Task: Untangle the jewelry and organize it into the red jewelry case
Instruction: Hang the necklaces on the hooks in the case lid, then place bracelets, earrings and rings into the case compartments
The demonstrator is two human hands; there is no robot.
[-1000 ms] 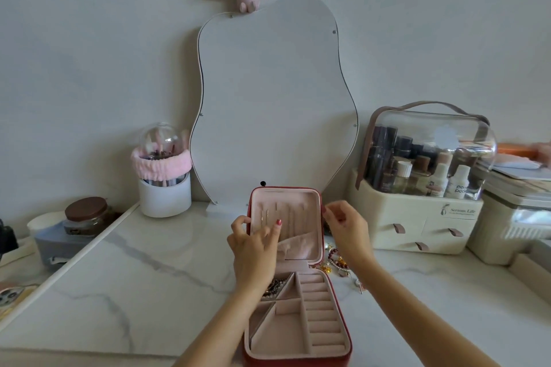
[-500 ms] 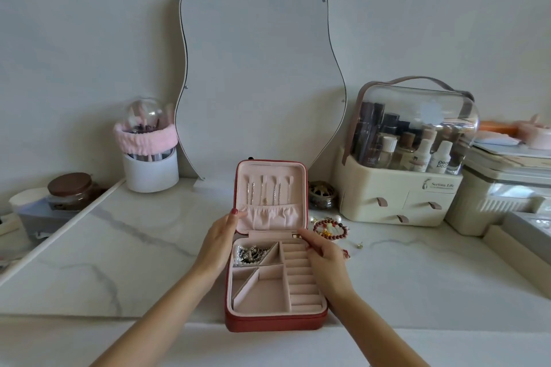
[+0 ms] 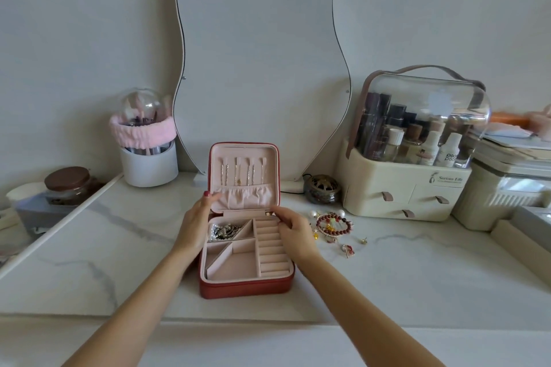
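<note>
The red jewelry case [image 3: 244, 287] stands open on the marble counter, its lid upright with several chains hanging on the pink lining. A tangled clump of jewelry [image 3: 224, 231] lies in the back left compartment. My left hand [image 3: 195, 225] holds the case's left side, thumb on the lid's lower corner. My right hand [image 3: 293, 232] grips the right rim near the hinge, fingers over the ring rolls. A red bead bracelet [image 3: 334, 223] with pearls and small earrings lies on the counter just right of the case.
A wavy mirror [image 3: 262, 62] leans on the wall behind the case. A white brush holder [image 3: 149, 165] stands at the left, a small dark pot [image 3: 322, 189] and a cosmetics organiser [image 3: 408, 185] at the right. The counter's front edge runs below the case.
My hands left the lid's pocket and moved down to the case's two sides. The view has tilted down and the case sits nearer the counter's front.
</note>
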